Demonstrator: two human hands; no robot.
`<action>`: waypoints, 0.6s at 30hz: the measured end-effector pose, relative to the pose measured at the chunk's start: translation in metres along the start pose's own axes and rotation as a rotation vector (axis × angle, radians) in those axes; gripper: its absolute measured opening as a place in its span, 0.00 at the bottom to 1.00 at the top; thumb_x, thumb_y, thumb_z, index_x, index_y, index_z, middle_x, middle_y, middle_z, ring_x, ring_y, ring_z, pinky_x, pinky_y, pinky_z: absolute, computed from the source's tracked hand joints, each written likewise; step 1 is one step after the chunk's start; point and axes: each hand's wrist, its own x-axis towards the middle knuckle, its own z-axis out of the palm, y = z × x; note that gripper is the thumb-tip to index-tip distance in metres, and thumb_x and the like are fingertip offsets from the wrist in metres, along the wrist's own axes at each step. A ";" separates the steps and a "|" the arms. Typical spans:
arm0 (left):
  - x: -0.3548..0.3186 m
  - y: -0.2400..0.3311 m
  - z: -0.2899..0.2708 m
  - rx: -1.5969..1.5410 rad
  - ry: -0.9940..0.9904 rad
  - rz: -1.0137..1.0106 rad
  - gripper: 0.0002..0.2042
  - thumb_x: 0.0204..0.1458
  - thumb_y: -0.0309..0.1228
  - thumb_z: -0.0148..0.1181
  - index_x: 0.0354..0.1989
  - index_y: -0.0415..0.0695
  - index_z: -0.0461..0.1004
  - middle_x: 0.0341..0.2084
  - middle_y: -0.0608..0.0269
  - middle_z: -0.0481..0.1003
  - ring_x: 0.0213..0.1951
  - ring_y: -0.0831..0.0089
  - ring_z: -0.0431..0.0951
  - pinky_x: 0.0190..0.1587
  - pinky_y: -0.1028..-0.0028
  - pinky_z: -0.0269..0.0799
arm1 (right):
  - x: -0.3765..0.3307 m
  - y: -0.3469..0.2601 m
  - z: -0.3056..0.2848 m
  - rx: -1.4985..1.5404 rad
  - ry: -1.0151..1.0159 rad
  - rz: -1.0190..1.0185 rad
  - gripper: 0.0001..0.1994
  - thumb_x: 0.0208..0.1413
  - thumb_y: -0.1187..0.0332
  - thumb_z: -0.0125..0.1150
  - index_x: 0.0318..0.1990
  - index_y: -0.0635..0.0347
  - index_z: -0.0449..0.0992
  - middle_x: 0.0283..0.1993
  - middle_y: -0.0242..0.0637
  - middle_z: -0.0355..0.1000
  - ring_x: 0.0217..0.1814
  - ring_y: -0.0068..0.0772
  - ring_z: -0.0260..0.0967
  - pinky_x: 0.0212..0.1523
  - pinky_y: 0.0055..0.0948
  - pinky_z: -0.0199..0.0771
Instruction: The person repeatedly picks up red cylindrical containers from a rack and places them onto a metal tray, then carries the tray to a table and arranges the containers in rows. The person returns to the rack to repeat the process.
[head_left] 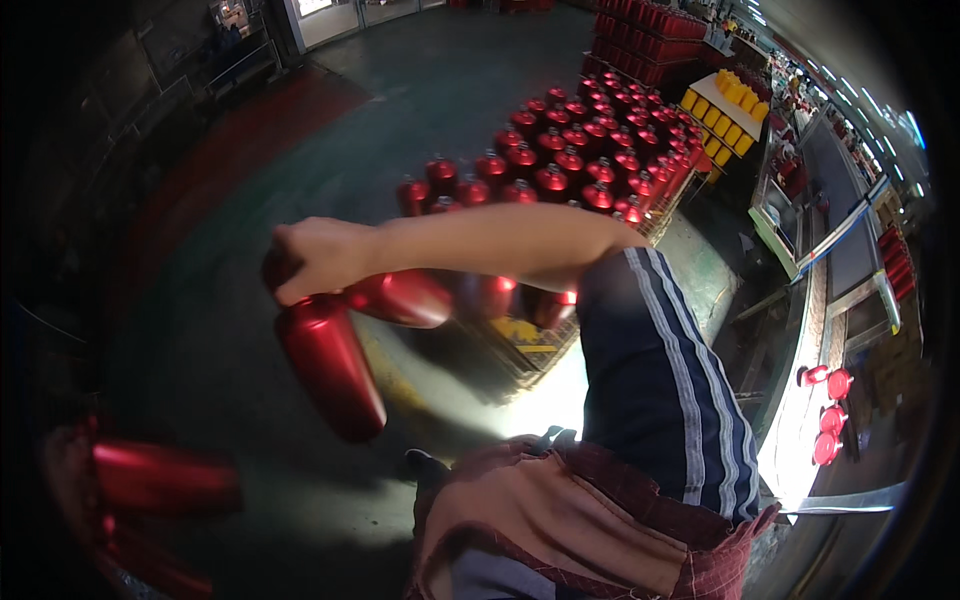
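Observation:
My right arm, in a dark sleeve with pale stripes, reaches across to the left. Its hand (325, 258) is closed around the neck ends of two shiny red metal bottles. One red bottle (332, 370) hangs down from the fist; another red bottle (405, 298) sticks out to the right beneath the forearm. At the dim lower left, my left hand (72, 470) is partly lost in shadow and blur. It grips the ends of two more bottles: an upper red bottle (165, 478) lying sideways and a lower red bottle (155, 562) slanting down.
Many upright red bottles (552, 178) stand packed on a low pallet (530, 365) beyond my right arm. Yellow cylinders (722, 118) and stacked red ones (650, 45) are farther back. On the right runs a bright-lit bench (795, 450) with several red pieces (832, 418).

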 end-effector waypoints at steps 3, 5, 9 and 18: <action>0.127 -0.038 0.046 -0.114 -0.086 0.063 0.12 0.59 0.34 0.60 0.48 0.46 0.70 0.23 0.74 0.68 0.19 0.86 0.63 0.20 0.82 0.58 | 0.057 0.030 0.013 -0.075 0.086 0.064 0.30 0.46 0.56 0.66 0.45 0.80 0.66 0.30 0.58 0.75 0.38 0.56 0.76 0.40 0.43 0.76; 0.216 -0.052 0.087 0.043 -0.063 0.218 0.07 0.57 0.28 0.60 0.41 0.43 0.71 0.19 0.75 0.65 0.19 0.86 0.62 0.19 0.80 0.57 | 0.098 0.052 0.019 -0.047 0.153 0.091 0.31 0.46 0.56 0.66 0.45 0.80 0.66 0.33 0.61 0.74 0.41 0.59 0.74 0.43 0.44 0.75; 0.358 -0.077 0.139 -0.125 -0.277 0.195 0.12 0.61 0.34 0.57 0.45 0.39 0.70 0.22 0.63 0.71 0.26 0.77 0.73 0.28 0.72 0.69 | 0.187 0.122 0.017 0.033 0.185 0.240 0.31 0.45 0.55 0.67 0.45 0.79 0.66 0.34 0.61 0.74 0.42 0.60 0.74 0.43 0.44 0.75; 0.689 -0.050 0.257 0.115 -0.240 0.216 0.20 0.59 0.48 0.58 0.31 0.40 0.72 0.19 0.60 0.69 0.23 0.68 0.68 0.28 0.66 0.67 | 0.411 0.339 -0.016 0.106 0.314 0.274 0.28 0.48 0.57 0.67 0.43 0.74 0.63 0.32 0.56 0.74 0.39 0.58 0.74 0.39 0.45 0.74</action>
